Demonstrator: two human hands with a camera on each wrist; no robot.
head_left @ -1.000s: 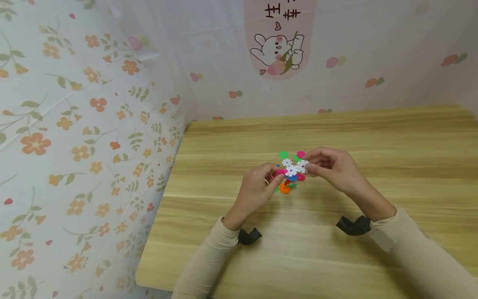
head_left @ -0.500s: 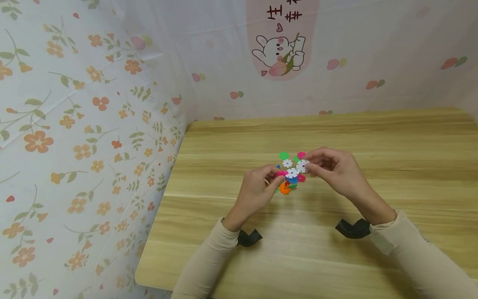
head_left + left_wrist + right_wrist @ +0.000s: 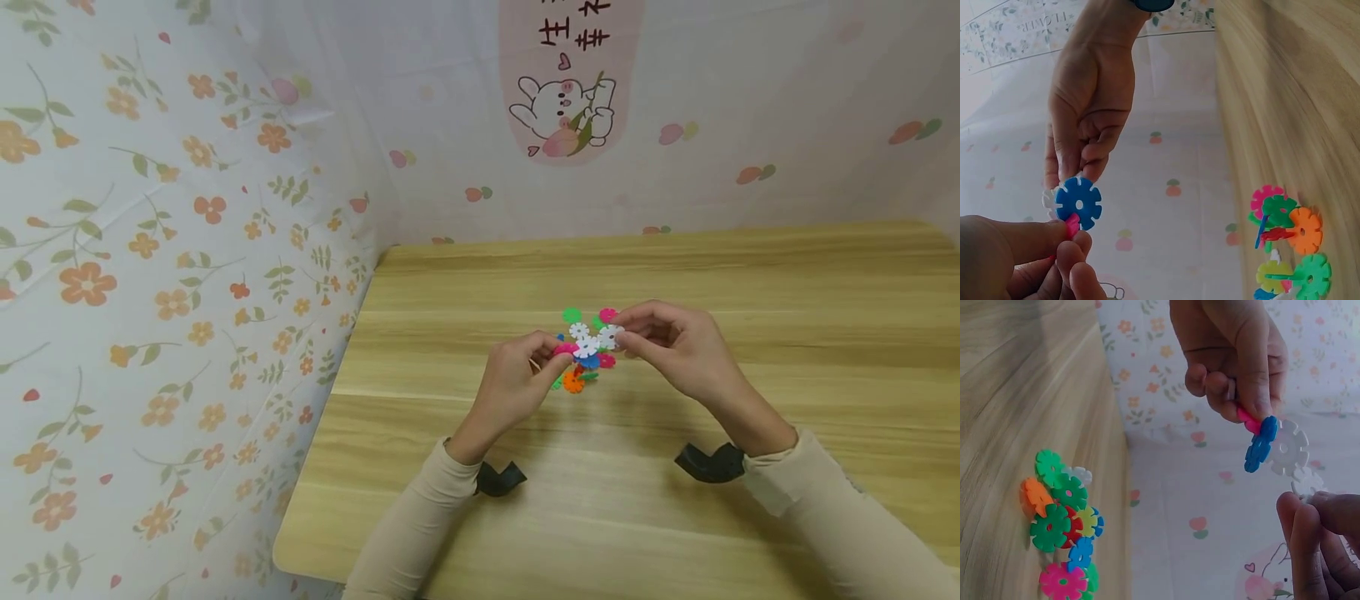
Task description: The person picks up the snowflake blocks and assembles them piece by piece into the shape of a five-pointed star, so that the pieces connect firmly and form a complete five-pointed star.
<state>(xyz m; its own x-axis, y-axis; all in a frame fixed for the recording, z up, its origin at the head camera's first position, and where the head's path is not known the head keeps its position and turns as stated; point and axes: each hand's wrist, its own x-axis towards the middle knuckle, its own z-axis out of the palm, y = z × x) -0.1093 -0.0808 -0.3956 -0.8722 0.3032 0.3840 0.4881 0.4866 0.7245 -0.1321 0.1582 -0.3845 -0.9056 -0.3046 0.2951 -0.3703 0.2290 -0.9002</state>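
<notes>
A: Where are the pieces, and what has hold of them?

B: All are up above the table (image 3: 465, 525). The left hand (image 3: 517, 379) pinches a pink piece (image 3: 1249, 420) between thumb and fingers; a blue disc (image 3: 1261, 445) and a large white disc (image 3: 1289, 448) sit just beyond those fingertips. The right hand (image 3: 686, 348) pinches a second white disc (image 3: 1308, 481), which meets the large one at the edge.

A: Slotted in, or only touching?

B: The views don't settle it.

A: How do they likely handle?

B: They look like thin, smooth plastic: light, fairly stiff, perhaps a little springy around the notches. A smooth face could slip or twist under a careless pinch.

A: Where is the best grip, then?

B: Probably thumb on one face, fingers on the other, close to the joining edge but clear of the notch. A sideways bend might strain the slots or pop a joint. The loose pile (image 3: 1050, 528) on the table likely scatters at a nudge.
</notes>
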